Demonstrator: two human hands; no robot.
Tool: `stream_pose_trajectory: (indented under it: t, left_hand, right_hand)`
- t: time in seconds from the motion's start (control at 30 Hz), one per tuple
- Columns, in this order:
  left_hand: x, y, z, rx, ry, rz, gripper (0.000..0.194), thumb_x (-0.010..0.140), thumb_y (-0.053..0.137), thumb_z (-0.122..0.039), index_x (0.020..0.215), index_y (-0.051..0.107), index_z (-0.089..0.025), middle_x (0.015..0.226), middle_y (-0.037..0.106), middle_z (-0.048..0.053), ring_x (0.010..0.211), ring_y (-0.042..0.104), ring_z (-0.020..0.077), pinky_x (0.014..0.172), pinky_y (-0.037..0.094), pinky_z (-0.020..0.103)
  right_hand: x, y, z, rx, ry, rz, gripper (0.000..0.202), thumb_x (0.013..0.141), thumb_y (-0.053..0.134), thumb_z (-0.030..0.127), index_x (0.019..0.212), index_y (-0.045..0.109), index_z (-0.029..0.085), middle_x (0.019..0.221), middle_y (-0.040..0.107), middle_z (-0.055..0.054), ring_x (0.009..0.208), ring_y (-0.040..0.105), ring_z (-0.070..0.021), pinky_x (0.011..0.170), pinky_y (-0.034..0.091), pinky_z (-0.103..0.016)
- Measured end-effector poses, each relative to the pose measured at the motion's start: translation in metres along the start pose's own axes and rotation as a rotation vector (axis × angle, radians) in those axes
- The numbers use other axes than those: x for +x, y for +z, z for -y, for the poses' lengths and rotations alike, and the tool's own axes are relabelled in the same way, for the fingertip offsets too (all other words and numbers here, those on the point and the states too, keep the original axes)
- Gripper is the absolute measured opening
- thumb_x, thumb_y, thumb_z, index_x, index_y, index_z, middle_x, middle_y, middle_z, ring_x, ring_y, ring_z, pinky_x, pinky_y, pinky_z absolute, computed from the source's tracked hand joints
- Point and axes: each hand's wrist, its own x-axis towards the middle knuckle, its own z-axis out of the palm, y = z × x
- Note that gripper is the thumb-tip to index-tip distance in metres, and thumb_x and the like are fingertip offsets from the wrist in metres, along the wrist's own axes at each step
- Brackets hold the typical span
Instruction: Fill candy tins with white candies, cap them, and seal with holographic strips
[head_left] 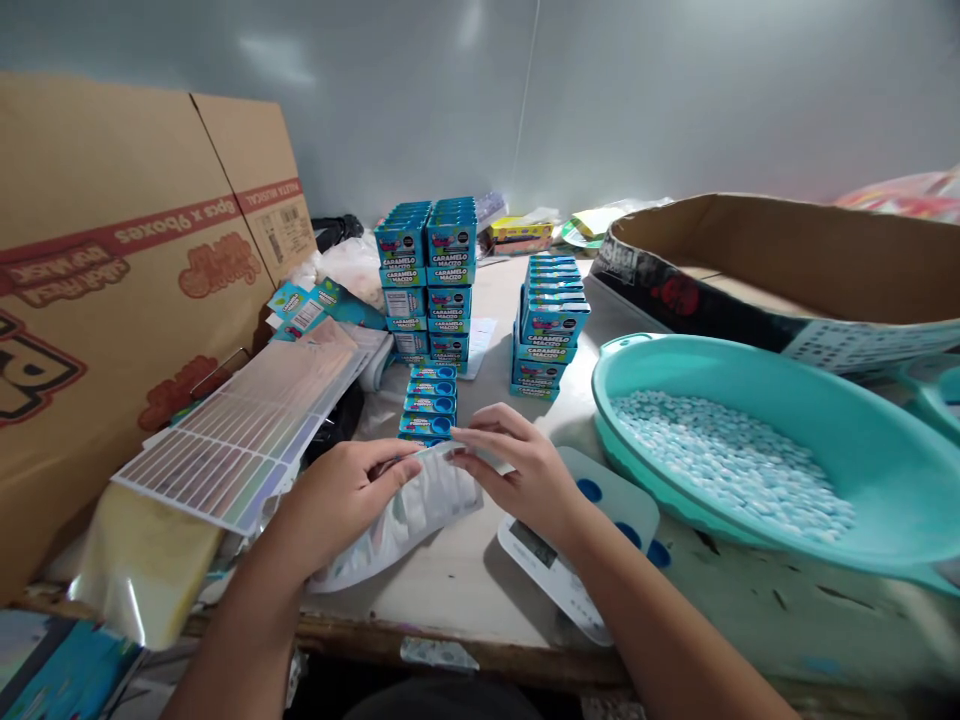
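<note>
A translucent, shiny sheet with pale rectangular marks, like a sticker sheet (pixel 412 510), curves over the front of the table. My left hand (pixel 341 500) is closed on its upper edge, thumb on top. At the sheet's upper right corner, the thumb and fingers of my right hand (pixel 525 475) come together in a pinch; any loose piece between them is too small to make out. Just beyond my fingertips lies a row of small blue candy boxes (pixel 429 405) with round blue spots. Beneath my right forearm sits a white digital scale (pixel 559 580) with a pale tray (pixel 600 490) on it.
Blue "Caramelo Macizo" boxes stand in a tall stack (pixel 427 285) and a shorter stack (pixel 551 325). On the right are a turquoise basin (pixel 885 500) of pale blue candies and an open carton (pixel 690 285). More sticker sheets (pixel 240 430) lean by a large cardboard box (pixel 150 230).
</note>
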Motion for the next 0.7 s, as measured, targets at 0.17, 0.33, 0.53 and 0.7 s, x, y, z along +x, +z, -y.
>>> stream_pose_trajectory:
  t: [0.17,0.33,0.53,0.7]
  left_hand:
    - [-0.005,-0.001,0.003,-0.016,-0.025,0.03,0.04,0.096,0.058,-0.057,0.12,0.078,-0.032,0.114,0.08,0.002,0.102,0.075,0.0268,0.084,0.057,0.032]
    - [-0.011,-0.002,-0.003,0.035,0.004,0.006,0.037,0.096,0.059,-0.053,0.116,0.08,-0.031,0.109,0.081,0.003,0.098,0.076,0.0271,0.078,0.057,0.031]
    - [-0.014,-0.001,-0.011,0.086,-0.034,0.021,0.035,0.097,0.056,-0.049,0.113,0.08,-0.03,0.115,0.08,0.002,0.106,0.074,0.0261,0.092,0.054,0.033]
    - [-0.015,0.0,-0.01,0.07,-0.068,0.025,0.035,0.096,0.056,-0.05,0.114,0.079,-0.031,0.115,0.08,0.001,0.106,0.074,0.0254,0.093,0.053,0.032]
  right_hand:
    - [0.003,-0.002,0.005,0.019,0.01,0.005,0.011,0.096,0.069,0.024,0.105,0.074,0.024,0.096,0.067,-0.006,0.084,0.067,-0.0163,0.072,0.06,-0.029]
    - [0.003,-0.001,0.009,0.015,-0.029,-0.038,0.006,0.093,0.072,0.021,0.1,0.074,0.022,0.093,0.068,-0.006,0.081,0.066,-0.0161,0.071,0.058,-0.029]
    - [0.003,-0.001,0.008,-0.026,-0.103,-0.078,0.002,0.093,0.073,0.021,0.095,0.073,0.021,0.093,0.069,-0.006,0.079,0.066,-0.0153,0.07,0.059,-0.029]
    - [0.003,0.0,0.006,-0.032,-0.084,-0.074,0.002,0.095,0.072,0.024,0.095,0.074,0.024,0.093,0.069,-0.005,0.078,0.067,-0.015,0.071,0.06,-0.03]
